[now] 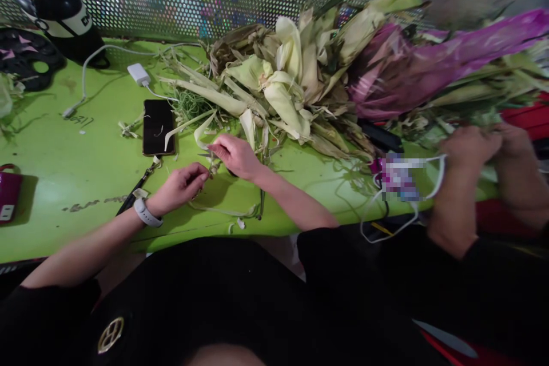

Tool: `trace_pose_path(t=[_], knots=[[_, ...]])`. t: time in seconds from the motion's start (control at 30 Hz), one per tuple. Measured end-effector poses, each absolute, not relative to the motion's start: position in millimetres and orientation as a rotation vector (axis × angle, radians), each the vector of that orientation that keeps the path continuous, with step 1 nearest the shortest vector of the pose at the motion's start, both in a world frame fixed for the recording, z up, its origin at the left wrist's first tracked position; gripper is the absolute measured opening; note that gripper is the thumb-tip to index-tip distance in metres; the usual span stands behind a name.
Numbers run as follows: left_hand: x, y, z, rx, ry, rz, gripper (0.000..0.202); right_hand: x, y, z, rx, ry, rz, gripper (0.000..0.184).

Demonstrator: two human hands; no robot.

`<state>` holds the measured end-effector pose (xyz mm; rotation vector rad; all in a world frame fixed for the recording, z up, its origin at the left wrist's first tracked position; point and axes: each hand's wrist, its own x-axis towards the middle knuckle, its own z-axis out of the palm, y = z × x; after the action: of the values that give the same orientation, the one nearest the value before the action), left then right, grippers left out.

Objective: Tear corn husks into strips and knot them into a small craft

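My right hand (238, 155) pinches a pale curled strip of corn husk (201, 132) above the green table. Just to its left and nearer to me is my left hand (180, 187), a grey watch band on its wrist. Its fingers are curled together near a small plant scrap (213, 167) between the two hands; what they hold is too small to make out. Beyond my right hand lies a big heap of corn husks (287, 86), pale green and brown. A black phone (158, 127) rests on the table left of my hands, with a thin husk piece across its edge.
The green table (103, 166) backs onto a perforated metal screen (150, 0). A black bottle (68, 11), white charger (139, 74) and cable are at the left, with a maroon power bank (8, 194). A purple plastic bag (394, 68) lies right; beside me are a co-worker's hands (472, 146).
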<state>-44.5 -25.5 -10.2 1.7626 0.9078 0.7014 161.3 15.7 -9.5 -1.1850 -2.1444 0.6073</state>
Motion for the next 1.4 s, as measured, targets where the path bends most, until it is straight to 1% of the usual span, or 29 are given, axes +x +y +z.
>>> trace_pose_path(t=[0.07,0.17,0.27,0.4,0.5,0.63,0.73,0.9,1.07,1.2,1.4], knots=[[-44,-24,-13,1.722,0.973,0.811,0.014,163,12,-1,-1.193,-2.053,0.701,0.048],[-43,-23,-16,1.678,1.034,0.889,0.014,160,4,8,-1.171,-2.111,0.941,0.048],[-44,-23,-19,1.691,1.074,0.921,0.015,154,-3,7,-1.197,-2.184,1.184,0.039],[-45,-23,-22,1.835,1.149,0.988,0.011,144,-8,-3,-1.232,-1.942,1.400,0.025],[-46,-22,-23,2.050,1.191,1.066,0.008,139,-9,-8,-1.213,-1.732,1.577,0.020],[-46,-20,-23,2.252,1.221,1.132,0.009,136,-10,-8,-1.156,-1.535,1.763,0.018],[-46,-20,-23,2.299,1.211,1.126,0.009,136,-9,-7,-1.077,-1.477,1.811,0.023],[-47,-20,-23,2.285,1.252,1.179,0.005,138,-7,-11,-1.024,-1.490,1.785,0.030],[-50,-19,-18,2.293,1.177,1.221,0.002,138,-6,-13,-0.995,-1.483,1.817,0.029],[-52,-18,-12,2.284,1.005,1.104,0.007,141,-5,-8,-1.005,-1.521,1.793,0.024],[-50,-20,-8,2.182,1.007,1.004,0.008,148,-1,-5,-1.024,-1.662,1.641,0.026]])
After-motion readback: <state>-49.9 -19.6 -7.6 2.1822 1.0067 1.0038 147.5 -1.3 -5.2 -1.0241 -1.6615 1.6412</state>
